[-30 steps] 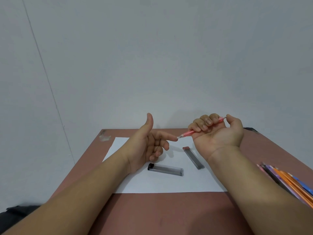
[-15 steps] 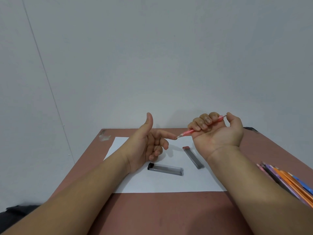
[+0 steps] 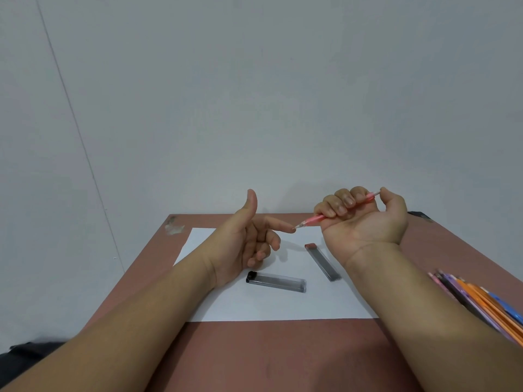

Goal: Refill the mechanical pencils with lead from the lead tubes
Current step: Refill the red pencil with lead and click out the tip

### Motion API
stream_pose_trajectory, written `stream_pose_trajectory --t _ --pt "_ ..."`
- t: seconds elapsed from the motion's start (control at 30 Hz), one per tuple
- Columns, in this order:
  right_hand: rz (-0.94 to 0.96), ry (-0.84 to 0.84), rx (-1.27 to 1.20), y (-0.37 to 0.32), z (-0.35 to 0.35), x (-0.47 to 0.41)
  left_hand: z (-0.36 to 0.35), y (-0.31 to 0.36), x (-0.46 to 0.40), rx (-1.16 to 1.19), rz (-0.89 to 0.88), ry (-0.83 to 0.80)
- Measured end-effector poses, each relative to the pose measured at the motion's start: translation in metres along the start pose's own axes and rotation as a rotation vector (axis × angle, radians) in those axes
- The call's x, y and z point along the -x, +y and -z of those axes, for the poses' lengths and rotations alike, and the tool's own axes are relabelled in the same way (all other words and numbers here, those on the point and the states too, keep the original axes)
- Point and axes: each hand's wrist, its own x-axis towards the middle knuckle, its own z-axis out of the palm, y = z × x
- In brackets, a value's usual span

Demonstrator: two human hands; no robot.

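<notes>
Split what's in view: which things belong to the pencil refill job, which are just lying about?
In the job:
- pink mechanical pencil, gripped by right hand
- left hand, forefinger at the pencil's tip
- clear lead tube with black cap
- dark lead tube with red cap
- bundle of coloured pencils at the right edge

Lying about:
- white paper sheet under the tubes
- brown table
</notes>
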Motion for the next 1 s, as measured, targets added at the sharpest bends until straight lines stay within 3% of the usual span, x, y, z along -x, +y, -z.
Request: stream_pose_trajectory --t 1.0 --pt "0.001 -0.015 0.026 0.0002 -0.0007 0.0021 0.0078 -0.009 -0.0018 -0.006 -0.043 -0.055"
